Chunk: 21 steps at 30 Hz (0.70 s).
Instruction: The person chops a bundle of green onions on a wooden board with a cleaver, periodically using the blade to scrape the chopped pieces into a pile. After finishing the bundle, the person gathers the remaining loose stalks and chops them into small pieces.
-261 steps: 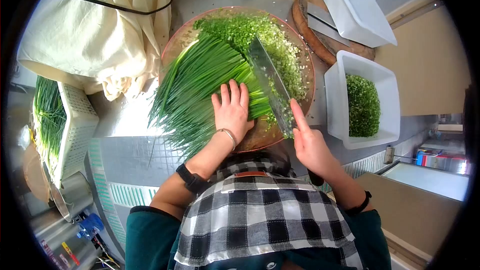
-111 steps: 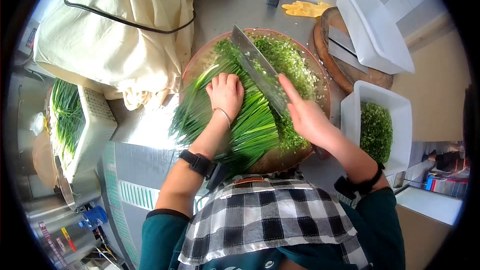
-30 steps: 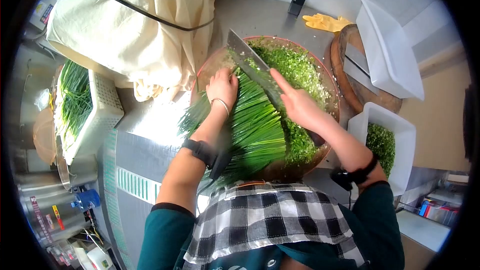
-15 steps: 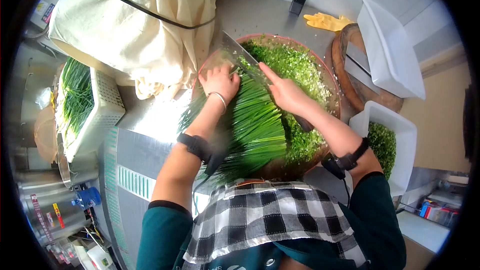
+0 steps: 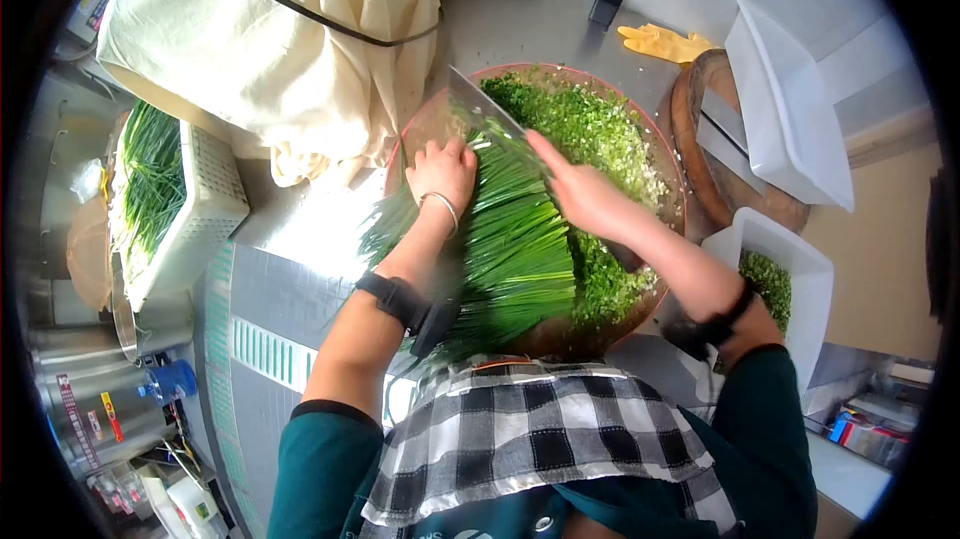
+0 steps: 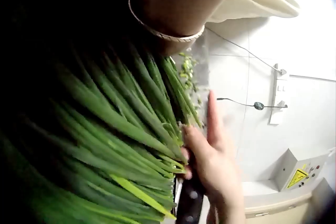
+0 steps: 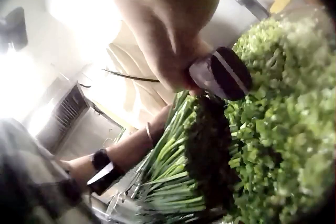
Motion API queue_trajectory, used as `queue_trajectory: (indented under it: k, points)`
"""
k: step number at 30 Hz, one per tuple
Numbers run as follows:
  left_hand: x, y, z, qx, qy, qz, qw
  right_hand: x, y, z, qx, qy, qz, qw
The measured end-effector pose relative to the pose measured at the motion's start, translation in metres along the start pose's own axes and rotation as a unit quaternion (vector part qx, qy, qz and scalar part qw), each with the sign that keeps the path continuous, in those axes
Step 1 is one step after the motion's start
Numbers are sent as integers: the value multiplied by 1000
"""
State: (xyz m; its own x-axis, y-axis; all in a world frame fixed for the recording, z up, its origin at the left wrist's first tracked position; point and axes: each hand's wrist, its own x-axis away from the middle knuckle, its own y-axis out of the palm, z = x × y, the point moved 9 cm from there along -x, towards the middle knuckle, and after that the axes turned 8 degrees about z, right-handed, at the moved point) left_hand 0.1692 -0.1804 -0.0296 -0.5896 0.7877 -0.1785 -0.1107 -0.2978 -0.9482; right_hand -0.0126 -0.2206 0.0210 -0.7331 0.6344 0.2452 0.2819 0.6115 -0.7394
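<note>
Grey metal surface [image 5: 505,14], cream cloth cover [image 5: 275,49] back left, yellow glove [image 5: 665,43] back right. Round brown board with a pink rim [image 5: 422,122] sits right in front of you. Long green stalks [image 5: 520,254] are fanned over its left part, cut ends facing the finely chopped green-and-white pieces [image 5: 612,129] heaped on the right. Hands: your left hand [image 5: 443,175] presses the stalks, fingers bent over them. Your right hand [image 5: 592,197] is wrapped round the dark handle [image 7: 220,74] of a broad steel knife [image 5: 485,104], index finger straight along it. Blade slants across the stalks' far end; can't tell if it touches. White plastic tub [image 5: 812,289] stands beside the board.
</note>
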Motion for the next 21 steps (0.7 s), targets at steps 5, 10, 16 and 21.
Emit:
queue_trajectory:
  k: [5, 10, 16, 21]
  points:
    - [-1, -5, 1, 14, -1, 19, 1000, -18, -3, -3, 22, -40, 56, 997]
    - [-1, -4, -2, 20, -9, 33, 999, 31, -37, -9, 11, 15, 32, 999]
    - [0, -4, 2, 7, -4, 44, 999, 7, -11, 1, 24, 12, -10, 1000]
    - [3, 0, -1, 6, -2, 39, 999, -25, 2, -2, 14, -15, 56, 998]
